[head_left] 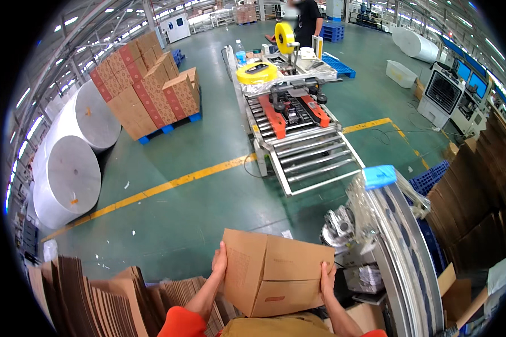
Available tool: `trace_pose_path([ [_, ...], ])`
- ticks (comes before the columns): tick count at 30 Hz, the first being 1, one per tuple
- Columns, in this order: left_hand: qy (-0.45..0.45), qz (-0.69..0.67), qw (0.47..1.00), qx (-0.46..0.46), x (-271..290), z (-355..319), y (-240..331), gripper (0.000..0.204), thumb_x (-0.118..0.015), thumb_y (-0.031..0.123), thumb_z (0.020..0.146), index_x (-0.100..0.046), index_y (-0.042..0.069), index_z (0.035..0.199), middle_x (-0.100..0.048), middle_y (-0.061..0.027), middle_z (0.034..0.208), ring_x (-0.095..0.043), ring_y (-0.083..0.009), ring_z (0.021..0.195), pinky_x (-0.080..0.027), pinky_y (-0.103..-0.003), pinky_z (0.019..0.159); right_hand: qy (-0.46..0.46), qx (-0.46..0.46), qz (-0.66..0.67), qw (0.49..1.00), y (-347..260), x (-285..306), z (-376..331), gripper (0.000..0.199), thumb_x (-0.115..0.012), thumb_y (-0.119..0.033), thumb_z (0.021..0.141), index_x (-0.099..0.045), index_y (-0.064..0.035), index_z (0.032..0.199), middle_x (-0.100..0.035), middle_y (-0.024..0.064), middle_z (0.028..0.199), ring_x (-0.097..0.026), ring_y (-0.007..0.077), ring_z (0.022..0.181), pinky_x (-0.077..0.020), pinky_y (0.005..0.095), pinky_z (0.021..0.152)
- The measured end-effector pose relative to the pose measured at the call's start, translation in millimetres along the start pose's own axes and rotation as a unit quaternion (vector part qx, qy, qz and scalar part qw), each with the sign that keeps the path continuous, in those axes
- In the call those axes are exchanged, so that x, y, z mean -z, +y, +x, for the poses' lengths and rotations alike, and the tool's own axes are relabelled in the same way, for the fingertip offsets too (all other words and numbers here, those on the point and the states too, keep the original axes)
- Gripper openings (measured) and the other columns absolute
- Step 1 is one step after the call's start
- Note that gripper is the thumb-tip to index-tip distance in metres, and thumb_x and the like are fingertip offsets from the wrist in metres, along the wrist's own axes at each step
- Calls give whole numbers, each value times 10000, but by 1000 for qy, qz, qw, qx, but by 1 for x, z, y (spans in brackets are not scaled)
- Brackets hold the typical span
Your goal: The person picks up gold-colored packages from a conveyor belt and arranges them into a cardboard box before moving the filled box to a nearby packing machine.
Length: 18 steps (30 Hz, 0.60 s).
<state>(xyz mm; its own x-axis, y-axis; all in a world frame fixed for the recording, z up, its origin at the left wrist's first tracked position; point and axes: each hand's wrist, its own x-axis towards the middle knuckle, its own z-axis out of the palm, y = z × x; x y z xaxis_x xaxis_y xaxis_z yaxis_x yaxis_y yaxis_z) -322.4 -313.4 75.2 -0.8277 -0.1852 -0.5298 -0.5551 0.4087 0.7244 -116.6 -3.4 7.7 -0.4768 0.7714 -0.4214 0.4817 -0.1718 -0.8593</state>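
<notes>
Between my two hands I hold a brown cardboard box [291, 265] in front of my body, tilted, with a seam running across the face turned up to me. My left hand [220, 260] presses flat against its left side, fingers along the edge. On the opposite side my right hand [328, 278] grips near the right edge, the thumb on the upper face. The undersides of the box are hidden from me.
A roller conveyor with a carton sealer [287, 109] stands ahead. To my right runs a narrow belt conveyor [402, 247]. Flat cardboard stacks [107, 297] lie lower left, more [478, 185] at right. Big paper rolls [67, 180] and a loaded pallet [152, 90] stand left. A person [307, 22] is beyond.
</notes>
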Motion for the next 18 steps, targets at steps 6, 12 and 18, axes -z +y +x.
trace_pose_path([
  [6, 17, -75, 994, -79, 1, 102, 116, 773, -301, 647, 905, -512, -48, 1168, -573, -208, 1135, -549, -302, 1051, -416, -416, 907, -46, 62, 71, 994, -98, -109, 110, 795, -580, -535, 833, -319, -16, 1376, -453, 238, 1308, -448, 350, 1204, -351, 401, 1000],
  [12, -16, -17, 997, -77, -59, 208, 249, 816, -296, 676, 883, -493, -46, 1207, -535, -222, 1208, -507, -331, 1126, -374, -415, 960, 16, 95, 42, 994, -198, -146, 208, 810, -601, -510, 830, -288, -25, 1398, -440, 247, 1317, -452, 374, 1187, -351, 412, 1001],
  [18, -184, 81, 974, -104, -191, 305, 380, 855, -269, 691, 877, -471, -53, 1247, -509, -258, 1244, -495, -361, 1157, -361, -427, 974, 146, 44, 64, 986, -249, -139, 293, 819, -582, -548, 827, -285, -46, 1402, -444, 234, 1319, -445, 351, 1202, -349, 406, 988],
])
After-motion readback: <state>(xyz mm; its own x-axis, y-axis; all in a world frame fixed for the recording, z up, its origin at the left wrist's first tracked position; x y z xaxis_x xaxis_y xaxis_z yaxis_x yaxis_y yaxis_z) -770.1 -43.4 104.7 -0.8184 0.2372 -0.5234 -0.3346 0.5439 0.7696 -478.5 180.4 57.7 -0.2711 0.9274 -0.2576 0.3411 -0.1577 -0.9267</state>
